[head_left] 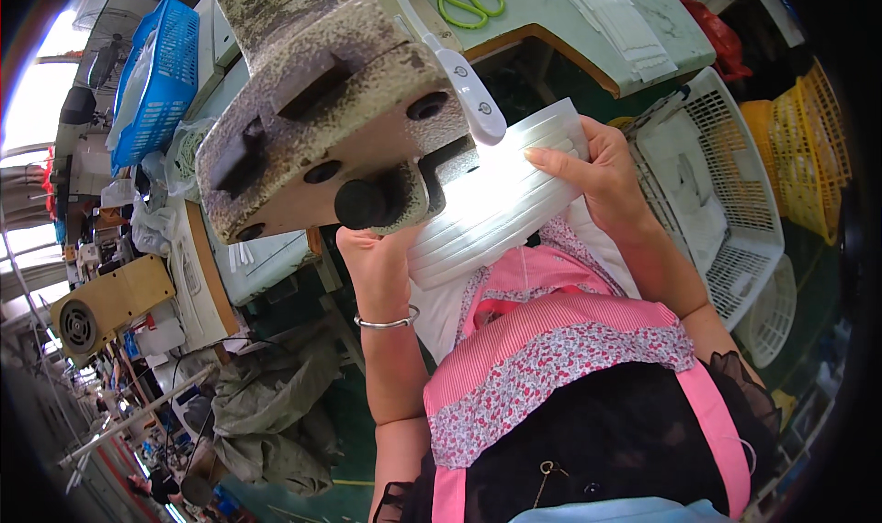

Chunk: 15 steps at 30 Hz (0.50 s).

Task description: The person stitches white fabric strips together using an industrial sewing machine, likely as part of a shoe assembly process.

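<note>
A glossy white sheet (487,211) with parallel folds or layers spans the space in front of my body, brightly lit in its middle. My right hand (597,174) grips its right end, thumb on top and the other fingers behind. Beside the sheet's left end is my left hand (381,252), with a bangle (388,318) on its wrist. A speckled sewing-machine head (331,137) hides that hand's fingers. A white lamp (473,96) on the machine's side hangs just above the sheet.
Green scissors (470,5) and white strips (611,22) lie on the pale tabletop (542,9). A white basket (726,202) stands right of me, with yellow baskets (808,151) beyond. Left are a blue basket (156,78) and a grey-green cloth heap (276,413).
</note>
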Motion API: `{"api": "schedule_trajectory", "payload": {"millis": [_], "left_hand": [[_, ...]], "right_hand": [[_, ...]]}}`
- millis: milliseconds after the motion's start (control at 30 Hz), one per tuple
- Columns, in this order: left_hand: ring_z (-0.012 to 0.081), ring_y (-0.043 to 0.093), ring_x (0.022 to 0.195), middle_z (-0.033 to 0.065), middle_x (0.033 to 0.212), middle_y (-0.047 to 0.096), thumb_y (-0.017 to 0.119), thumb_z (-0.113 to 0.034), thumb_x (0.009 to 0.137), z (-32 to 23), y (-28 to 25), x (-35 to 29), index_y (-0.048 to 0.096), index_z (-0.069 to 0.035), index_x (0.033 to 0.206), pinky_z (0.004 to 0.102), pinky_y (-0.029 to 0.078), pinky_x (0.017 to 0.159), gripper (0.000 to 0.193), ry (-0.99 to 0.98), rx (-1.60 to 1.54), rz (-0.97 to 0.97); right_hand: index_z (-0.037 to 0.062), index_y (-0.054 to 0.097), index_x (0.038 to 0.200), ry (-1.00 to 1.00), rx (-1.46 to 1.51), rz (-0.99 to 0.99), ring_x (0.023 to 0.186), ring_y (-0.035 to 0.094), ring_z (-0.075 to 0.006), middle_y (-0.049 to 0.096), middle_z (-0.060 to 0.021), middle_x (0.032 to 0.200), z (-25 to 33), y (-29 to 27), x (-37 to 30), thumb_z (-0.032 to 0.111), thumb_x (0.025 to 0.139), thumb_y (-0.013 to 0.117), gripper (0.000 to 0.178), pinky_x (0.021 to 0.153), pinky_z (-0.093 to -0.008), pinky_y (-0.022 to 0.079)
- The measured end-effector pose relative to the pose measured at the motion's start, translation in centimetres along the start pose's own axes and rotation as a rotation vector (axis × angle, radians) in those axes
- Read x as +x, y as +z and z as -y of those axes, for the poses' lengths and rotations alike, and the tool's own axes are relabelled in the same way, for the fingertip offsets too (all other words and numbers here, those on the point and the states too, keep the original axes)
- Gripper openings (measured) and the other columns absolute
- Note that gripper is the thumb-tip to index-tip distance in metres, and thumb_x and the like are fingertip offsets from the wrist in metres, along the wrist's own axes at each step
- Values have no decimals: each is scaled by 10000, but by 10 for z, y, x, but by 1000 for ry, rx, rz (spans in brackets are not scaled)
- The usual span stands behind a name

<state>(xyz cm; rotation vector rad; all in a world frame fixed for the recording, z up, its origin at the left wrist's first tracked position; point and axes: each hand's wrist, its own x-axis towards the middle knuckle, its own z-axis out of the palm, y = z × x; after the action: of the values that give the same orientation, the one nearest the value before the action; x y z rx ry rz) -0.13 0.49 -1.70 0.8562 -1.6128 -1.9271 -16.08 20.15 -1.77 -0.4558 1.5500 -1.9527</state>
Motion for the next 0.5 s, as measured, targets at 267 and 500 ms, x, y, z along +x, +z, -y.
{"api": "schedule_trajectory", "payload": {"millis": [267, 500], "left_hand": [[114, 627, 700, 104, 790, 699, 788, -2, 754, -1, -1, -2, 716, 100, 885, 197, 469, 685, 181, 3, 2, -2], [108, 615, 693, 93, 801, 693, 770, 0, 766, 2, -9, -2, 708, 90, 863, 200, 463, 667, 146, 44, 0, -41]], "right_hand": [[-27, 671, 1069, 2, 2, 16, 805, 670, -107, 717, -78, 935, 2, 2, 0, 125, 843, 744, 282, 726, -248, 529], [-29, 676, 1059, 28, 2, 25, 793, 669, -107, 717, -83, 913, -1, 11, -1, 110, 830, 739, 275, 721, -239, 516]]}}
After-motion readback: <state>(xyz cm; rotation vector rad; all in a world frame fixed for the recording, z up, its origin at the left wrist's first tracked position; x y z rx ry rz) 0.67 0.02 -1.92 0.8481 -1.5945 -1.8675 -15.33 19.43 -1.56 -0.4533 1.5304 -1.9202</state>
